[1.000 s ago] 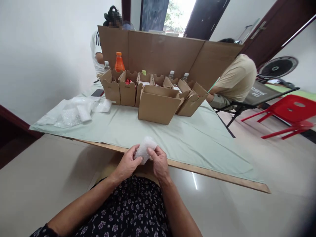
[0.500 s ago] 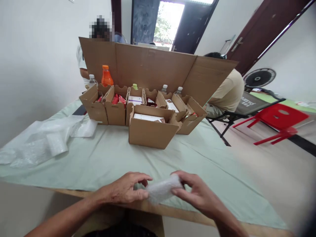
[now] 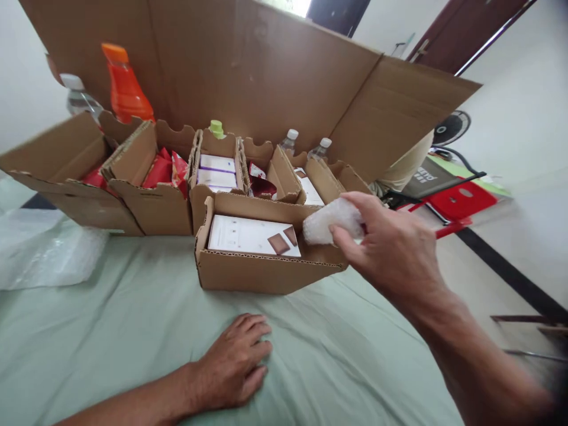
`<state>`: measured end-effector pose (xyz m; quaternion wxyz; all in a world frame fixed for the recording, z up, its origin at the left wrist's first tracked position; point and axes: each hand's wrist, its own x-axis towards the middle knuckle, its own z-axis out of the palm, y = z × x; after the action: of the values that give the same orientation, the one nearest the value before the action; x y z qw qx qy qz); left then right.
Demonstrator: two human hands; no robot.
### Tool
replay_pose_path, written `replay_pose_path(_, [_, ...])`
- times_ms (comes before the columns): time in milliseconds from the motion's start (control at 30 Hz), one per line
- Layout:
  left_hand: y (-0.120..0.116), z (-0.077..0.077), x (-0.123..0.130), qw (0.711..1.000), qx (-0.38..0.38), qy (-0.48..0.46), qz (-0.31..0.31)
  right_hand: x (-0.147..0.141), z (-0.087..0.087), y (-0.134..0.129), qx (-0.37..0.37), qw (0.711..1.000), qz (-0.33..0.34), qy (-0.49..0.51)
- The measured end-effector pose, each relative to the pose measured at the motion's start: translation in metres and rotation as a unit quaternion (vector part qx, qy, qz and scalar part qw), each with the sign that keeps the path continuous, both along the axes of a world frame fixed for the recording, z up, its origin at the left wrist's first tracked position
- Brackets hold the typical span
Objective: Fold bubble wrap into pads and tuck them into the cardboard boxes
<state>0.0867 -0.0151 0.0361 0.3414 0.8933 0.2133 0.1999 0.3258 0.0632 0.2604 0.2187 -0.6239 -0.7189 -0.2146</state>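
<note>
Okay, head view: just the one camera, so it's all from up here.
Bubble-wrapped bundle (image 3: 323, 223): one, clamped in our right hand (image 3: 390, 245), lying between the thumb and the fingers with its free end poking out left past the fingertips. It's at the mouth of the front carton (image 3: 257, 273), right end; we can't tell if it touches the cardboard.
Right fingers: pinching that bundle, thumb on our side, index finger over the top.
Left hand (image 3: 237, 362): palm down on the green cloth (image 3: 155, 322), fingers loosely bent and a bit apart, just in front of the front carton.
Cartons: seven by our count, the front one plus six in a row (image 3: 166, 212) behind it.
White box (image 3: 239, 234): one in the front carton, two brown squares printed on it, left of the bundle.
Purple-edged boxes (image 3: 216, 177): three showing in the third carton from left.
Bottles: one orange bottle (image 3: 129, 92), three clear bottles (image 3: 81, 99) with white caps, plus one green cap (image 3: 216, 126) peeking up.
Loose bubble wrap (image 3: 57, 248): off left on the cloth, pieces too jumbled for us to count.
</note>
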Motion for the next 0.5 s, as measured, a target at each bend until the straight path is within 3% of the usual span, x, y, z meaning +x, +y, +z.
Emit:
replay_pose_path(167, [0.002,0.002,-0.001,1.0,-0.027,-0.009,0.007,0.0,-0.011,0.013,-0.125,0.989,-0.005,-0.076])
replay_pose_path(500, [0.002,-0.001,0.0,0.999,0.001,-0.04,0.021,-0.031,0.007,0.024,-0.263,0.947,-0.152,-0.1])
